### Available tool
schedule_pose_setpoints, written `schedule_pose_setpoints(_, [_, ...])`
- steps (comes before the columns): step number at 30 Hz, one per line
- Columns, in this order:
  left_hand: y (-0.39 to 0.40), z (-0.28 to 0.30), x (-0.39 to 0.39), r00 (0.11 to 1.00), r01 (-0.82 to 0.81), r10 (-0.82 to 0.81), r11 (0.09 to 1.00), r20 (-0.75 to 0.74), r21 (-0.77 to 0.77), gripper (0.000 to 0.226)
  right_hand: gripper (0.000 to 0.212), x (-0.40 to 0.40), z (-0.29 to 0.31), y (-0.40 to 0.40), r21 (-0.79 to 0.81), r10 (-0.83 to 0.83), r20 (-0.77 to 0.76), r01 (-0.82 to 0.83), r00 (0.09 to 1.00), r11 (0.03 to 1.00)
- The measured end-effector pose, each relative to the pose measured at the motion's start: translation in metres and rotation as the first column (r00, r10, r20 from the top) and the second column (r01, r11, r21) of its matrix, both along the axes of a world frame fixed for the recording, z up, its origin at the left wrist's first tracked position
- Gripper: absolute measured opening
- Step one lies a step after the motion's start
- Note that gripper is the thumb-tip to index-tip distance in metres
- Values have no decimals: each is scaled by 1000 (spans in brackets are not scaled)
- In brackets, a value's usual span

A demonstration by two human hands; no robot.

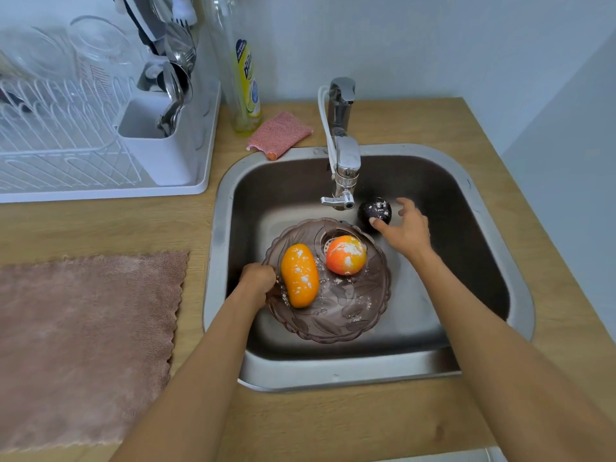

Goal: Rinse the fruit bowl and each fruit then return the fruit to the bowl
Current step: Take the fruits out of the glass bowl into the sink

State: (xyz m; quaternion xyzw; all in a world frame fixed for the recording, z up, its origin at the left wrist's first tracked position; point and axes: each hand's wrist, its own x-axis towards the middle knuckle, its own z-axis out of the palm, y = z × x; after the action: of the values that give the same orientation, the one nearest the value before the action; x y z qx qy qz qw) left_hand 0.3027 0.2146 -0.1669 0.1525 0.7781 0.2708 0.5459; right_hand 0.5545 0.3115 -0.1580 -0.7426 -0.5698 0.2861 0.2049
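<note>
I see the fruit bowl (328, 308), brown and see-through, sitting inside the sink (493, 201), toward the sink's 7 o'clock side. My left hand (258, 281) grips the bowl's rim at its 9 o'clock edge, fingers curled round it. Two fruits lie in the bowl: an orange mango (299, 275) at about 9 o'clock, just beside my left hand, and a round red-orange fruit (346, 255) at about 1 o'clock. Both carry white powdery specks, and more specks lie on the bowl's floor.

A dark round fruit (374, 210), also speckled white, sits on the sink floor outside the bowl, at the bowl's 1 o'clock, just under the tap (345, 161). My right hand (405, 228) is spread wide beside it at its 3 o'clock, thumb tip touching or nearly touching the fruit, fingers holding nothing.

On the counter (366, 421): a pink towel (86, 345) at the sink's 9 o'clock, a dish rack (100, 135) at 10 o'clock, a soap bottle (245, 78) and red scrub pad (280, 133) at 11 o'clock.
</note>
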Motion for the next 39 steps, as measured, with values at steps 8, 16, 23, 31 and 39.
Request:
schedule_pose_setpoints(8, [-5, 19, 7, 990, 18, -12, 999, 138, -44, 29, 77, -27, 14, -72, -143, -31, -90, 18, 995, 990])
schedule_pose_setpoints(16, [-7, 16, 8, 985, 65, -59, 997, 160, -36, 26, 98, -42, -2, -84, -245, -32, -17, 26, 999, 969])
schedule_pose_setpoints(23, [-6, 12, 8, 986, 50, -47, 999, 158, -15, 30, 97, -53, -12, -77, -198, -49, 35, 55, 998, 979])
schedule_pose_setpoints(31, [-7, 18, 12, 987, 50, -49, 999, 154, -5, 23, 91, -52, -14, -72, -186, -28, 38, 35, 999, 982])
schedule_pose_setpoints(39, [-8, 19, 11, 990, 27, -30, 999, 135, 18, 29, 78, -33, 3, -73, -23, -107, -166, 104, 980, 994])
